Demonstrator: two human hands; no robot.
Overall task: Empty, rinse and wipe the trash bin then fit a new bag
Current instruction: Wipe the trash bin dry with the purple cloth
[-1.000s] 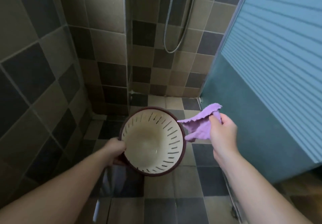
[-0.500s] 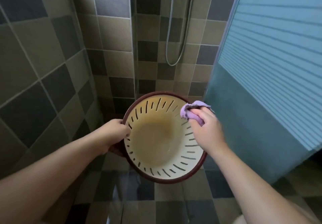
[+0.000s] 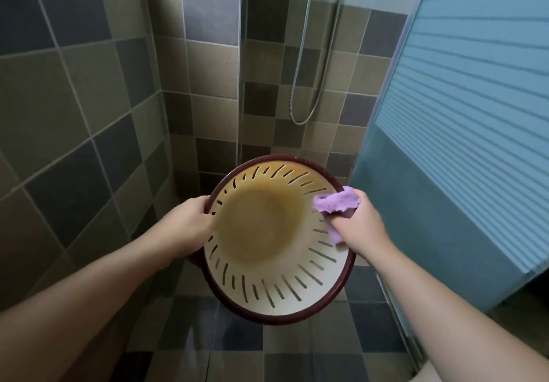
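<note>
The bin point(image 3: 276, 286) is held up in the air, tilted with its mouth toward the camera, above the tiled floor point(image 3: 237, 352) of a shower corner. It looks empty inside, so I judge the emptying is done and probably the rinsing too. The wiping is in hand. A brown stain covers the bottom, so much wiping is left, and no new bag is visible.

The left hand point(image 3: 185, 224) grips the bin's dark rim on the left side. The right hand point(image 3: 361, 227) holds a purple cloth point(image 3: 335, 205), bunched, pressed on the inner wall at the right.

I count two hands, one bin, one cloth. Farther away hangs one shower hose point(image 3: 309, 64), and one ribbed glass door point(image 3: 460, 144) stands at right.
</note>
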